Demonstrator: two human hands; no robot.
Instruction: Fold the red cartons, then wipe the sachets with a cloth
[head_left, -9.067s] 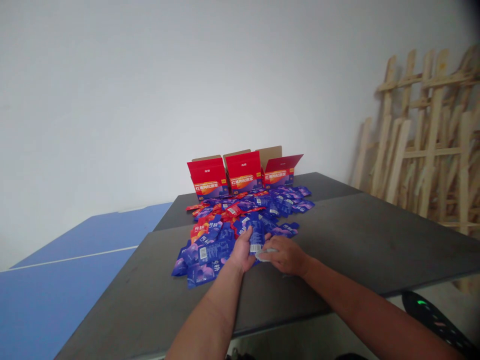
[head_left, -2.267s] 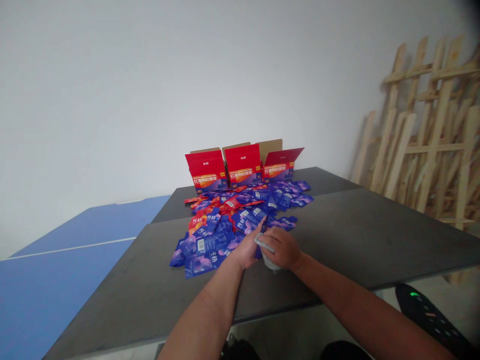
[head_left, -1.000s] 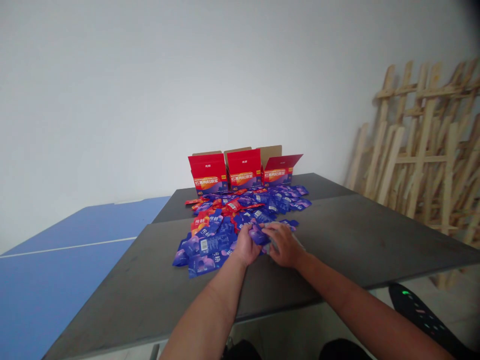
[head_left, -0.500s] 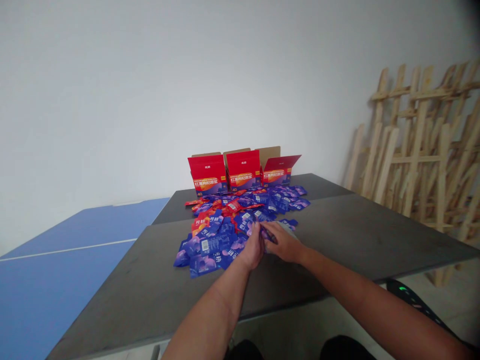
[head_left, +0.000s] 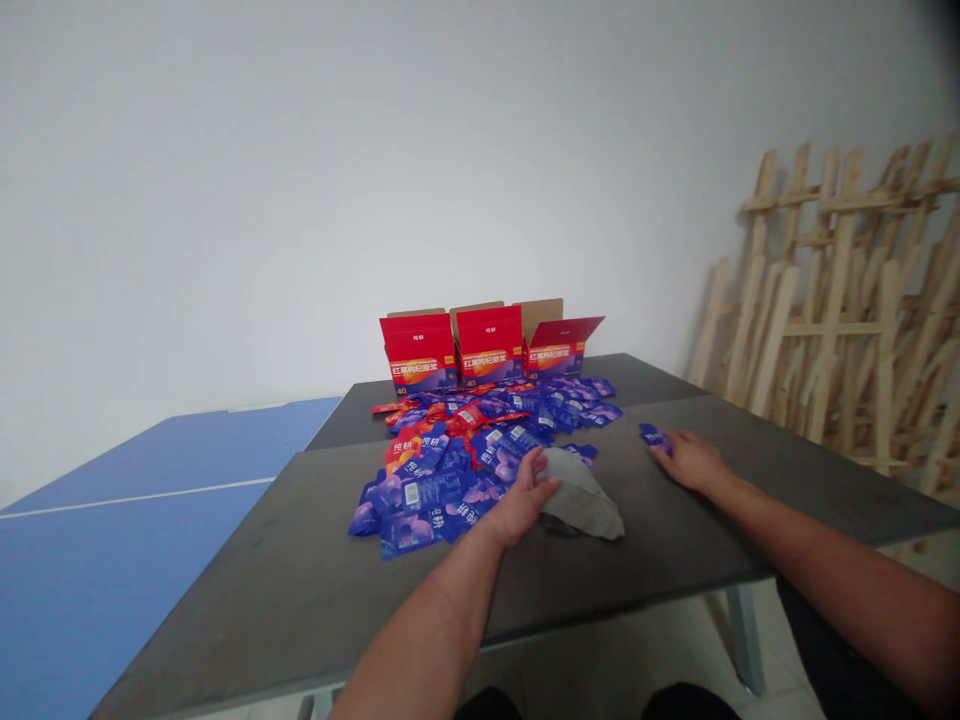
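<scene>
A heap of blue and red sachets (head_left: 480, 440) covers the middle of the dark grey table (head_left: 750, 470). My left hand (head_left: 525, 495) rests at the heap's near right edge, fingers curled on a grey cloth (head_left: 581, 497) that lies crumpled on the table. My right hand (head_left: 688, 458) lies well to the right, fingers on a single blue sachet (head_left: 654, 435) set apart from the heap; I cannot see whether it grips the sachet or only touches it.
Three open red cartons (head_left: 487, 345) stand in a row at the far end of the table. A blue table (head_left: 150, 500) adjoins on the left. Wooden frames (head_left: 840, 300) lean against the wall on the right.
My right hand has left the spot beside my left hand and moved out to the right with one blue sachet. The grey cloth now lies uncovered under my left fingers.
</scene>
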